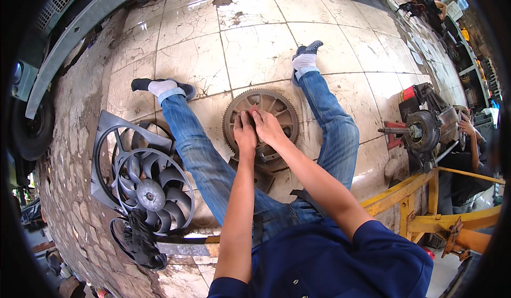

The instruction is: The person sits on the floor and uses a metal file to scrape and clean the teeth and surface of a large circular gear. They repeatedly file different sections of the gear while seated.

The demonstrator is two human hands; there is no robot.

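A round toothed flywheel (291, 118), brown-grey with spokes or recesses on its face, lies between my outstretched legs. Both my hands rest over its middle, side by side. My left hand (245, 132) has its fingers bent down against the wheel's face. Close beside it, my right hand (268, 127) pinches a small reddish-brown piece (253, 108) that looks like a folded sheet. The left fingertips lie next to this piece; whether they grip it too is hidden. A dark metal block (262, 178) shows under the wheel's near edge.
At left lie a radiator fan (150, 194) with its shroud (100, 162) and black gloves (139, 239). A yellow metal frame (420, 191) stands at right, near a machine part with a shaft (423, 130). Another person's hand (467, 126) touches that part. Cracked tiles (255, 47) cover the floor.
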